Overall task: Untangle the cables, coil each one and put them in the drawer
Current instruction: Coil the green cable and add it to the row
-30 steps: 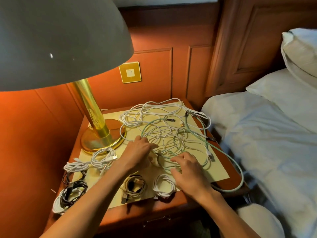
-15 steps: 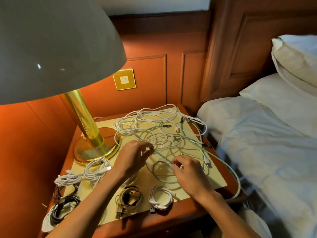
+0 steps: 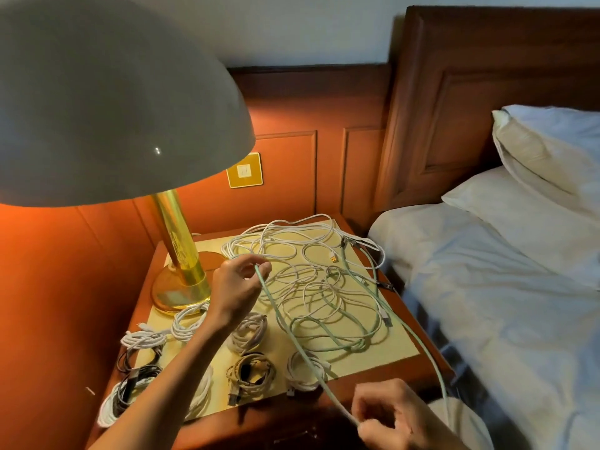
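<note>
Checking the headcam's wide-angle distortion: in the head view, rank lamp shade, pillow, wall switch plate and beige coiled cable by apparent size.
1. Lamp shade, though nearness to the camera inflates it.
2. Pillow.
3. Beige coiled cable and wall switch plate: look alike, so unranked.

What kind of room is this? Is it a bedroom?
Yes, probably a bedroom, maybe in a hotel: a bed with white pillows, a wooden headboard, and a nightstand holding a brass lamp.
</note>
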A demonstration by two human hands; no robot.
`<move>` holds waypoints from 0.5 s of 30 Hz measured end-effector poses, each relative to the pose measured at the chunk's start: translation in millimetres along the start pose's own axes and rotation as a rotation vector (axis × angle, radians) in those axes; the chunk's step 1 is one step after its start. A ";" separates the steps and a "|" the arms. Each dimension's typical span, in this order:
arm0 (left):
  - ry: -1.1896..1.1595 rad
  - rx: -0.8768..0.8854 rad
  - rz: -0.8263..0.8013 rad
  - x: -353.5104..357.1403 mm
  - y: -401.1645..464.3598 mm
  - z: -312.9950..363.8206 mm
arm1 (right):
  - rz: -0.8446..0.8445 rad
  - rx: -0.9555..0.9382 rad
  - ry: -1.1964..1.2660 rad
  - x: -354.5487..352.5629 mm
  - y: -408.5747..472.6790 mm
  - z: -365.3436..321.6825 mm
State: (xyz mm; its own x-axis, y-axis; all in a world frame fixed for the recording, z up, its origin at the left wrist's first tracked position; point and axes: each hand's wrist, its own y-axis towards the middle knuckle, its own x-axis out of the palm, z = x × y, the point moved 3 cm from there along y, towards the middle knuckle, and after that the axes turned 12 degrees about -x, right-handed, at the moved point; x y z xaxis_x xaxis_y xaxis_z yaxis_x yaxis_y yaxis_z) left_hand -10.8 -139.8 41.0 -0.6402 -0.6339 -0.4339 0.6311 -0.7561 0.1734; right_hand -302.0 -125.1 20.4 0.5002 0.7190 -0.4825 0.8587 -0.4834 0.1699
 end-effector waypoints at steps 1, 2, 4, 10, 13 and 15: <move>0.014 0.040 -0.001 -0.2 -5.1 3.8 | -0.031 0.052 -0.006 2.7 -7.0 3.1; 0.048 0.099 0.006 0.3 -12.1 8.5 | -0.067 0.104 0.042 6.5 -11.4 5.7; 0.181 0.243 0.078 2.5 -28.2 17.3 | -0.131 0.164 0.198 14.0 -10.3 1.3; 0.432 0.333 0.257 7.8 -71.0 45.8 | -0.131 -0.012 0.458 32.1 13.6 -33.7; 0.311 0.344 0.124 0.5 -72.0 53.6 | 0.196 -0.120 0.567 26.7 18.6 -31.7; 0.139 0.240 -0.149 -11.3 -66.1 52.2 | 0.514 -0.066 0.732 11.4 14.6 -16.0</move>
State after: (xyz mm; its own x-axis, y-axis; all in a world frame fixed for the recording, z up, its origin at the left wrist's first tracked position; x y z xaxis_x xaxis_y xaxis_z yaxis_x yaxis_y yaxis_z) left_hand -68.1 -91.2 80.6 -0.6410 -0.4976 -0.5844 0.4028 -0.8662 0.2957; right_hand -282.0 -116.0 31.2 0.7511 0.5706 0.3321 0.5021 -0.8203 0.2739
